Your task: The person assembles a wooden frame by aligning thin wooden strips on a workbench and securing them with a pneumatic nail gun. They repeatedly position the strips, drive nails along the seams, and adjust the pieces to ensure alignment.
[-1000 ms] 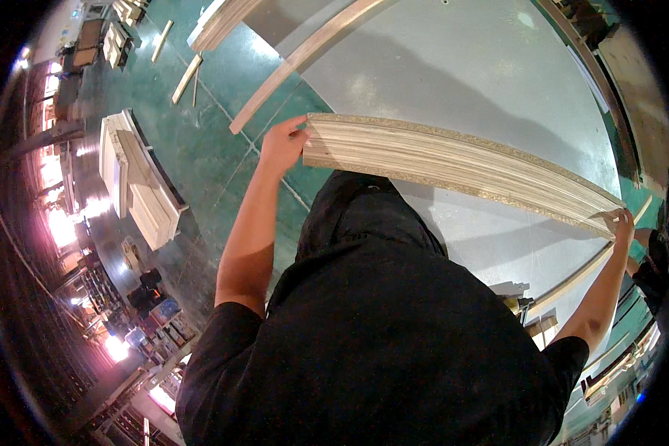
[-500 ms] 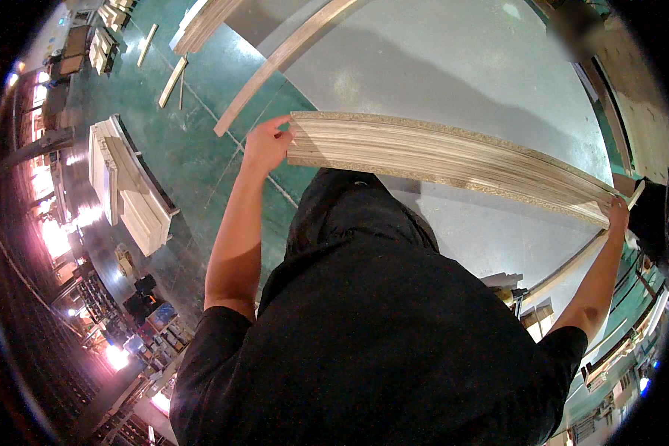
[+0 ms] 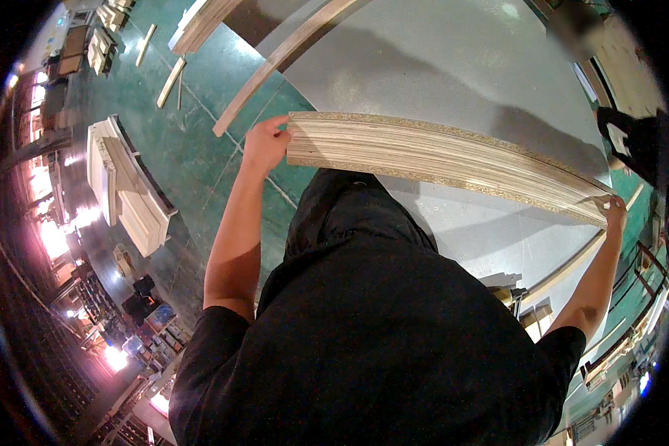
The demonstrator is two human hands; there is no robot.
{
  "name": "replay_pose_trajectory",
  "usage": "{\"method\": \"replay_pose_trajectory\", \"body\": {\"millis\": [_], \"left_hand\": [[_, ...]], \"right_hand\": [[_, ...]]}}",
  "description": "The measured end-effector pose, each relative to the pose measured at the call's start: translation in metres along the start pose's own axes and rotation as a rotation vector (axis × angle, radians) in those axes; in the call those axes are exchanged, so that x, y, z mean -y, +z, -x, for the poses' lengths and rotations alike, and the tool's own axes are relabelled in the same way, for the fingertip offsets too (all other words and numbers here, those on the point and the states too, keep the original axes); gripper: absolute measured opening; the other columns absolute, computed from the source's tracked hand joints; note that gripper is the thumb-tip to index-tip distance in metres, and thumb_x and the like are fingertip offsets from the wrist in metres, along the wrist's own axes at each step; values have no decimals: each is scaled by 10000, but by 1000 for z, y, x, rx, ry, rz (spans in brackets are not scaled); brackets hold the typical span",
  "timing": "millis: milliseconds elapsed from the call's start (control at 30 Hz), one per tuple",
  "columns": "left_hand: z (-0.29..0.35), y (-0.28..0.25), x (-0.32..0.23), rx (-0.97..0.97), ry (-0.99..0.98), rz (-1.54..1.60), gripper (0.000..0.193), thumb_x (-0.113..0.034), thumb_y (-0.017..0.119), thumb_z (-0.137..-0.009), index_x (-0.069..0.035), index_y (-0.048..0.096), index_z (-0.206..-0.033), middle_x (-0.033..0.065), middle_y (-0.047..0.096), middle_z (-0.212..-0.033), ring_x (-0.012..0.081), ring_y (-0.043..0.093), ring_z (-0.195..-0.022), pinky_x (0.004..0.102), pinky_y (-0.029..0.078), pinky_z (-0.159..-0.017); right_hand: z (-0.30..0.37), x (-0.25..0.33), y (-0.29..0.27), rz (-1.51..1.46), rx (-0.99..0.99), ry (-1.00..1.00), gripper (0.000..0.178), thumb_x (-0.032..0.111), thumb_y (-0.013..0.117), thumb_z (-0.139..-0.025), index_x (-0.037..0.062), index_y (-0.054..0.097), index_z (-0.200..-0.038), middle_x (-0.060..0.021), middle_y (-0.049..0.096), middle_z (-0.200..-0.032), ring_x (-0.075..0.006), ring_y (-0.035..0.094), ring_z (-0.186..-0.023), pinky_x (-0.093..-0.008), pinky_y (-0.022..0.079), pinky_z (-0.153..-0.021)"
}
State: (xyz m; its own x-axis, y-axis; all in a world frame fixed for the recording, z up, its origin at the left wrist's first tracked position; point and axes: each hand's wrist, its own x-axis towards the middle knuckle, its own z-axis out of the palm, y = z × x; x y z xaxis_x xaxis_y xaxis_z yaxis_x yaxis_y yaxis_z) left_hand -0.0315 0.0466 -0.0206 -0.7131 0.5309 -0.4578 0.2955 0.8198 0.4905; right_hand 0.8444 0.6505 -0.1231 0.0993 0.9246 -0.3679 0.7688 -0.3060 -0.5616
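A long board point(image 3: 438, 162) spans the space in front of me, with pale lengthwise stripes and speckled, chipboard-like strips along both long edges. My left hand point(image 3: 264, 149) is closed on its left end, thumb and index finger at the upper corner. At the far right end, my right hand point(image 3: 615, 213) grips the lower corner. Both arms are spread wide, and the board lies across the front of my black clothing. Parts of the fingers are hidden behind the board ends. Beneath it is a large grey sheet point(image 3: 424, 67).
A curved-looking wooden strip point(image 3: 279, 63) lies along the sheet's left side. Stacked boards point(image 3: 137, 193) rest on the left, and loose battens point(image 3: 172, 82) lie on the green floor point(image 3: 193, 149). At the right edge, a person in dark clothing point(image 3: 635, 141) stands near the board's end.
The other person at the right has moved farther from me, their shadow shifting across the sheet. The board and my hands stay almost in place.
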Motion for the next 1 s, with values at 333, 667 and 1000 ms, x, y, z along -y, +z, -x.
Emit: {"method": "replay_pose_trajectory", "body": {"millis": [333,667,1000], "left_hand": [[4,-8,-11,-3,5,-57,416,-228,737,-920,-83,716,-1309,187,774,-999,276,736,-893,396,574,-804],[0,-2,-17,31,9,-114,426,-287,736,-912,-98,720,-1293,229,761,-1090,381,736,-1031,451,567,-913],[7,-5,-11,8,-11,-106,429,-270,727,-918,-69,705,-1296,221,766,-1085,368,741,-1027,441,572,-912]], "right_hand": [[-14,-21,3,284,-16,-172,447,416,774,-903,156,717,-1262,-86,727,-1176,-240,715,-978,-382,594,-809],[-22,-24,-35,510,-120,-270,345,470,602,-1035,286,730,-1298,-131,749,-1133,-293,704,-901,-453,530,-771],[42,42,1,333,-97,-80,353,375,703,-985,140,766,-1241,-63,747,-1118,-196,670,-989,-351,519,-907]]}}
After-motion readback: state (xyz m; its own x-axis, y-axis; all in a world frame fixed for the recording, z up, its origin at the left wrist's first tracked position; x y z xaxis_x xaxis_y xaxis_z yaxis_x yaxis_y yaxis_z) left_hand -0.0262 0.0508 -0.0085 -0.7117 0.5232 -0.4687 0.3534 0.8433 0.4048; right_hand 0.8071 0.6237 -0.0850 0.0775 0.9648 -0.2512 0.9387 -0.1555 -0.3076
